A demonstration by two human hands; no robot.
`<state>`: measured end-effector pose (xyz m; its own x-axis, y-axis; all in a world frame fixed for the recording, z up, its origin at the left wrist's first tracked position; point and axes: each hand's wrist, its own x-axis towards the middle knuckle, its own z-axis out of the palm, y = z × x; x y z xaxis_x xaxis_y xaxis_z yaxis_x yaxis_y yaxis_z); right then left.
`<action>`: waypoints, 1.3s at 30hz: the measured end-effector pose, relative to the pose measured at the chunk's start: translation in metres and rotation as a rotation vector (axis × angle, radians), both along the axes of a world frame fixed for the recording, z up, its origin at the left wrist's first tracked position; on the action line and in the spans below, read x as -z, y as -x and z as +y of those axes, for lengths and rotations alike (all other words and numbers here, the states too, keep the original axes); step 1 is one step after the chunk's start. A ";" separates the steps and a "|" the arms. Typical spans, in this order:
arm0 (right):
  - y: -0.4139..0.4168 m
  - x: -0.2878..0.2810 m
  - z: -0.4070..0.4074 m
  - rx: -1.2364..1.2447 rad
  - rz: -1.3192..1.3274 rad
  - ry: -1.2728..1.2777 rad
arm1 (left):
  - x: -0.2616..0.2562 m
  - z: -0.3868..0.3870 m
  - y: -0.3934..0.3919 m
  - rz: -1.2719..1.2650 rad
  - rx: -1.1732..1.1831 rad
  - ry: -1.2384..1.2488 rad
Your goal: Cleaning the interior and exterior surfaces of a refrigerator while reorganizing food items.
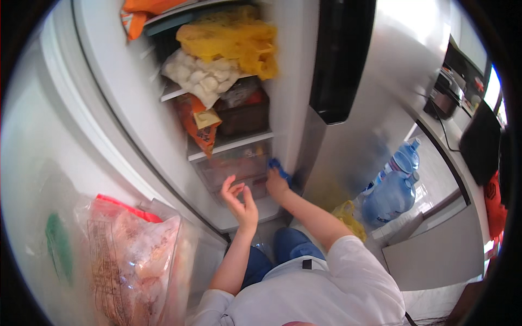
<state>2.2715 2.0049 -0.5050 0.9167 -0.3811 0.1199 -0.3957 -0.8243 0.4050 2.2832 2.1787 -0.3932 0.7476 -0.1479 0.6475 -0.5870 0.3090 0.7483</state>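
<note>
My left hand [240, 201] is raised in front of the clear freezer drawers [232, 165], its fingers apart and nothing in them. A bunched blue cloth [280, 169] is gripped in my right hand [277, 186], at the right inner edge of the open freezer compartment. On the shelves above lie an orange bag [204, 126] with a folded top, a clear bag of round white pieces [206, 75] and a yellow plastic bag [232, 40]. The orange bag hangs over the front of its white-edged shelf [232, 146].
At left, the open door [45, 179] carries a large clear bag of frosted meat [138, 261]. To the right stand a closed steel door [346, 155], large blue water bottles [389, 197] and a yellow bag [350, 218] on the floor. A counter [444, 138] holds appliances.
</note>
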 end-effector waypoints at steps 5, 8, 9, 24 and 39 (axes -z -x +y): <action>-0.004 0.102 0.018 -0.120 0.238 0.124 | 0.015 0.027 -0.007 0.012 -0.022 -0.013; 0.019 0.126 0.010 -0.214 0.059 0.231 | 0.013 0.027 -0.009 0.039 -0.046 0.039; 0.027 0.131 0.005 -0.219 0.055 0.249 | 0.009 0.025 -0.005 0.061 -0.026 0.030; 0.059 -0.115 0.068 -0.178 -0.549 -2.120 | 0.040 0.031 0.033 -0.087 0.060 -0.454; 0.118 -0.237 0.016 -0.974 -1.221 -0.176 | -0.198 0.345 0.105 -0.485 -1.331 0.006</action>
<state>2.1535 2.0207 -0.2683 0.1949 0.1871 0.9628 0.2914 -0.9484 0.1253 2.1787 2.5236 -0.1955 0.0307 0.4838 0.8747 -0.6327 -0.6681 0.3917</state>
